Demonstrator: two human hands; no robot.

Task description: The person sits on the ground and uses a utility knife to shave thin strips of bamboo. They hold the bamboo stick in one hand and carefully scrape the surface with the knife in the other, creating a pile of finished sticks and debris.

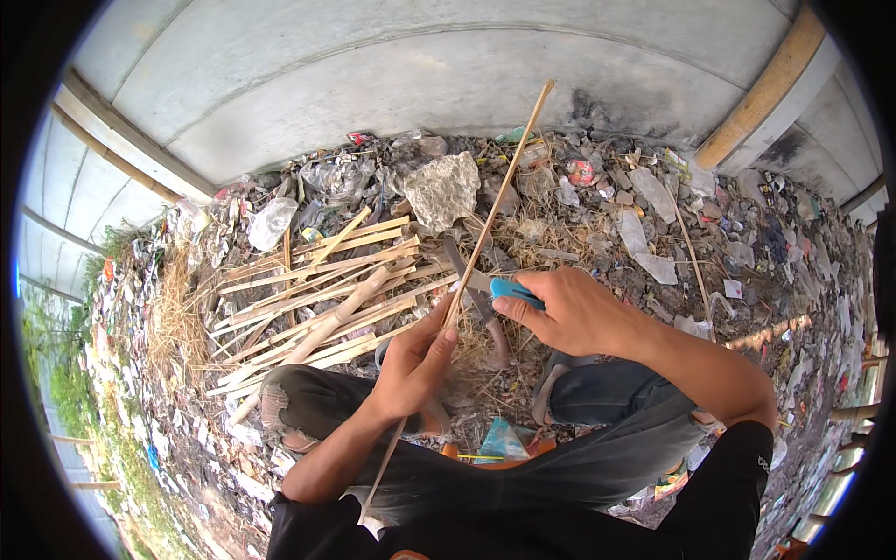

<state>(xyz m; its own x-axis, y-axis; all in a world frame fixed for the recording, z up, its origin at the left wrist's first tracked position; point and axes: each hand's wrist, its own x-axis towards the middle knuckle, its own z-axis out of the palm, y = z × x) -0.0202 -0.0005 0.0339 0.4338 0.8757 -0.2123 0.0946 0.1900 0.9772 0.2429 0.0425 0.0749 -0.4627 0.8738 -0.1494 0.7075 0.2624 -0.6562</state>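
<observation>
My left hand (pixel 417 362) is closed round a long, thin bamboo strip (pixel 509 177), which slants from my lap up toward the wall. In my right hand (pixel 586 313) is a knife with a blue handle (pixel 516 293). Its short blade meets the strip just above my left fingers. Below both hands, a curved dark tool with a wooden handle (pixel 497 343), perhaps a sickle, lies on the ground, its upper part crossing behind the strip. A loose pile of split bamboo strips (pixel 341 313) lies left of my hands.
A large pale stone (pixel 443 191) rests beyond the pile, close to the grey wall (pixel 392 93). Litter and dry straw (pixel 177 317) cover the ground. Bamboo poles (pixel 765 89) lean on the wall. My bent legs (pixel 616 401) flank a teal plastic scrap (pixel 504 439).
</observation>
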